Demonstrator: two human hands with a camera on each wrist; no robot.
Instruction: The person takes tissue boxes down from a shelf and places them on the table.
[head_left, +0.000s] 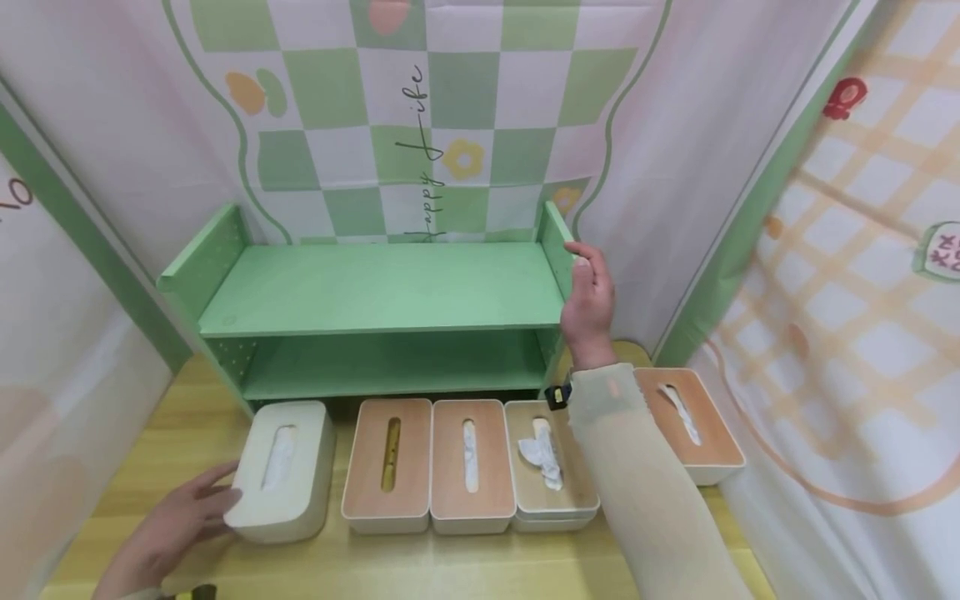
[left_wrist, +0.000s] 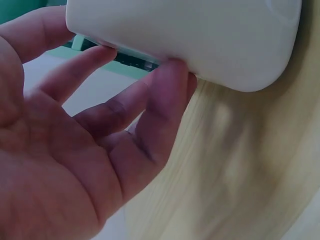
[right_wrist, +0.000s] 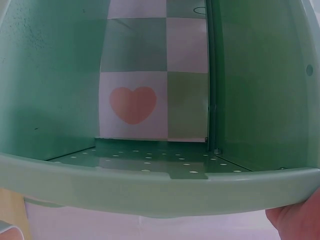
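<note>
My left hand (head_left: 183, 521) is at the left side of a cream tissue box (head_left: 300, 492) on the table. In the left wrist view its fingertips (left_wrist: 172, 75) touch the box's edge (left_wrist: 225, 75), with the fingers spread and slightly bent. My right hand (head_left: 590, 304) holds the right side panel of a green two-tier shelf (head_left: 390, 287), one finger hooked over the panel's edge. Only a small part of that hand shows in the right wrist view, by the panel's rim (right_wrist: 150, 192). Both visible tiers of the shelf are bare.
In front of the shelf stand wood-lidded tissue boxes: one with a dark slot (head_left: 367, 467), one with tissue inside (head_left: 450, 467), and one with tissue sticking out (head_left: 573, 492). Another (head_left: 701, 442) is partly behind my right sleeve (head_left: 637, 475). Printed curtains (head_left: 465, 92) surround the wooden table (head_left: 375, 571).
</note>
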